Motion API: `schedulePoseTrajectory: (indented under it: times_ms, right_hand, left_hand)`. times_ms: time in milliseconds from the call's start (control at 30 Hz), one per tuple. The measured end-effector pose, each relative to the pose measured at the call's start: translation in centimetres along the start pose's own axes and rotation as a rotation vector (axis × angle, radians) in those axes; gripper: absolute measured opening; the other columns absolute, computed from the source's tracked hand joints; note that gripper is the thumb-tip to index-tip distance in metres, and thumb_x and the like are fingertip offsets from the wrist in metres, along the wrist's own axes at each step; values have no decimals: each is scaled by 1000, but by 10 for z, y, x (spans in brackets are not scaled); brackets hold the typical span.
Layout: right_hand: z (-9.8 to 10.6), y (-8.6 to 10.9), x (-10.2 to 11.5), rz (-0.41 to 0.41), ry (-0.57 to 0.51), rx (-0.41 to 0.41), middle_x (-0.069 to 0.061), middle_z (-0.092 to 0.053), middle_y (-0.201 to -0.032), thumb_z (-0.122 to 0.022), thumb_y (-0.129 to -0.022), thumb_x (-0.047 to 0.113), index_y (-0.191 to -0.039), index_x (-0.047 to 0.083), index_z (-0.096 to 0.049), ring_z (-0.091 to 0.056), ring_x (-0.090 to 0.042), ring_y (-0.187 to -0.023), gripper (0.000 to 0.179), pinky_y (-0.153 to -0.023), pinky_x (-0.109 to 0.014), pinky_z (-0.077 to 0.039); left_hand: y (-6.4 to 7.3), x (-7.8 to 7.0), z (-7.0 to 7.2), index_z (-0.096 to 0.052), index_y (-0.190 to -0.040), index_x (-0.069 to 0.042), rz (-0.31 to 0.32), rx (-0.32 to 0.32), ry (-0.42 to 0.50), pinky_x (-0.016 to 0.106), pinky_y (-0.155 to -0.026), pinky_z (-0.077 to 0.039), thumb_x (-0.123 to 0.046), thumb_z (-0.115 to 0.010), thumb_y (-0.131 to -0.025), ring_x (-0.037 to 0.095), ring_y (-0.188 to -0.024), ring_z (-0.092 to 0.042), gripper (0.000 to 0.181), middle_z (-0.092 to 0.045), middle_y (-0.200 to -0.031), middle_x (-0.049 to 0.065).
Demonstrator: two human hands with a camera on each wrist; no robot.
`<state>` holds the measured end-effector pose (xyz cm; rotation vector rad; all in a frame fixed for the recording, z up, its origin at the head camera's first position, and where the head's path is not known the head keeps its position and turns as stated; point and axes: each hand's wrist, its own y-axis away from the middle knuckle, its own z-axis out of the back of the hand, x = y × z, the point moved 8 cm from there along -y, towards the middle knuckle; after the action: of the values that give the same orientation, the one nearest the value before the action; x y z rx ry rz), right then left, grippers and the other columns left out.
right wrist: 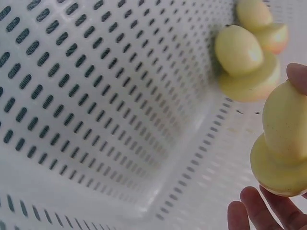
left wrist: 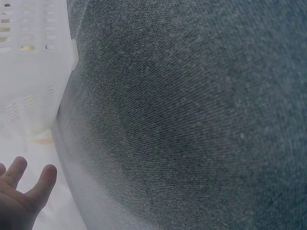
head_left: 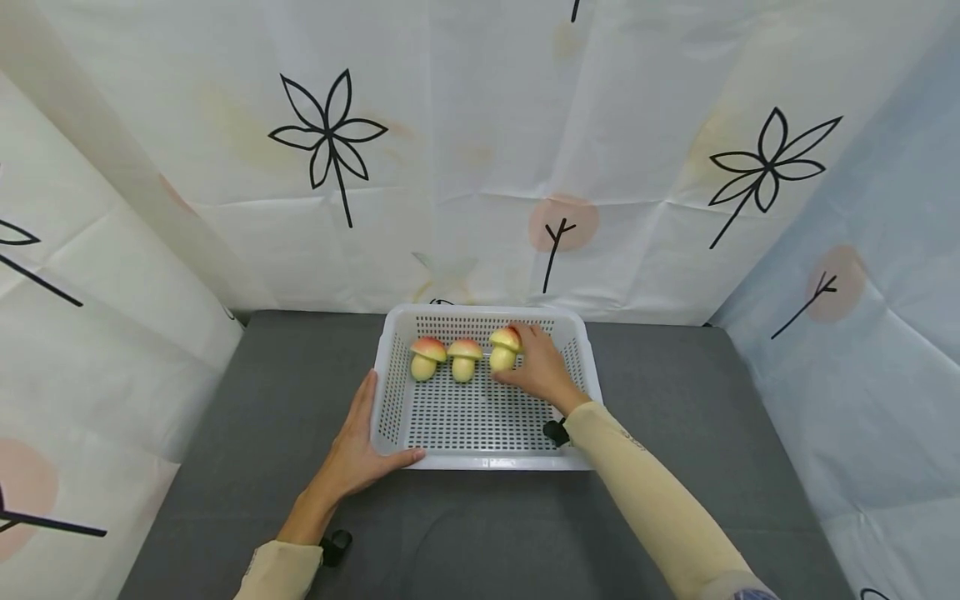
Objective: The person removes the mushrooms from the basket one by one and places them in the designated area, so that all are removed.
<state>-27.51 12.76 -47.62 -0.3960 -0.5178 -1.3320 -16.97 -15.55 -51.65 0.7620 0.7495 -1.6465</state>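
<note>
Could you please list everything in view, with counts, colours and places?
Mushroom-shaped pieces with rounded caps: 3, yellow with reddish tops, side by side toward the basket's far side; the rightmost is held
Rectangular perforated plastic basket: 1, white, on the table
Cloth-covered table: 1, dark grey, under the basket
Printed fabric backdrop: white with black plant drawings and pink discs, behind and at both sides
Long sleeves: 2, pale yellow, on the forearms
Small wrist-worn devices: 2, black, one at each wrist
Left grip, a bare hand: 1, at the basket's near-left corner
Right grip, a bare hand: 1, pinching the rightmost mushroom
</note>
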Motion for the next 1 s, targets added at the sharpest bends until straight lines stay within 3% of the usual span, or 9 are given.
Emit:
schedulePoseTrajectory:
  times_ms: [500, 1000]
  right_hand:
    - [43, 21, 16, 66, -55, -41, -14, -53, -129, -90, -75, 33, -149, 7, -43, -56, -30, -112, 91, -91, -50, -49]
    - [84, 43, 7, 109, -49, -135, -17, -54, -131, -90, -75, 30, -149, 6, -45, -54, -33, -110, 90, -88, -54, -47]
  left_hand:
    - [1, 1, -1, 3, -164, -26, -1, -8, 2, 70, -106, -28, -50, -92, -68, 41, -146, -25, 138, -5, -169, 11]
    - [0, 1, 0, 4, -164, -27, -3, -7, -8, 70, -107, -26, -50, -92, -68, 41, -149, -21, 138, -4, -169, 12]
